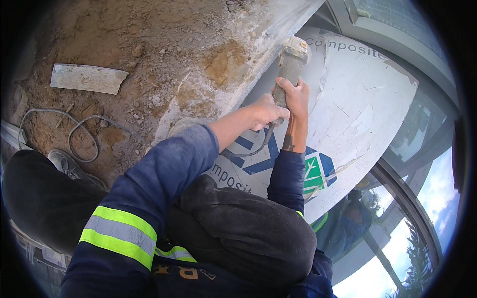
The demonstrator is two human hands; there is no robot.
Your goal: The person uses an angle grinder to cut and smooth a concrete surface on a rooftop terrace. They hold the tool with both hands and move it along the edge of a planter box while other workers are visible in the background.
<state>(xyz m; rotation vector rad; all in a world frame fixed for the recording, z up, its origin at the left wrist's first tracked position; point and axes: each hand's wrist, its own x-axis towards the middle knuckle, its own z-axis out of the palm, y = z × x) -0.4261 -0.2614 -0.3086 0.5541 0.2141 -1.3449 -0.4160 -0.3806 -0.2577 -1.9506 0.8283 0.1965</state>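
A dusty grey angle grinder (291, 68) lies lengthwise in my two hands, its head pointing away from me toward the wall edge. My right hand (295, 97) wraps round the middle of its body, thumb across the top. Nearer me, my left hand (265, 113) grips the rear end, fingers closed just above where the cord (267, 139) comes out. The disc cannot be made out from here. Beneath the tool spreads a white printed sheet (367, 94) with dark blue shapes and a green leaf patch.
Left of the sheet runs a rough concrete ledge (198, 97) beside brown, rubble-strewn soil (149, 39). On the soil lie a broken pale strip (88, 78) and a looped grey cable (74, 130). A window frame (407, 191) with reflecting glass borders the right. My bent knee (243, 223) is close below.
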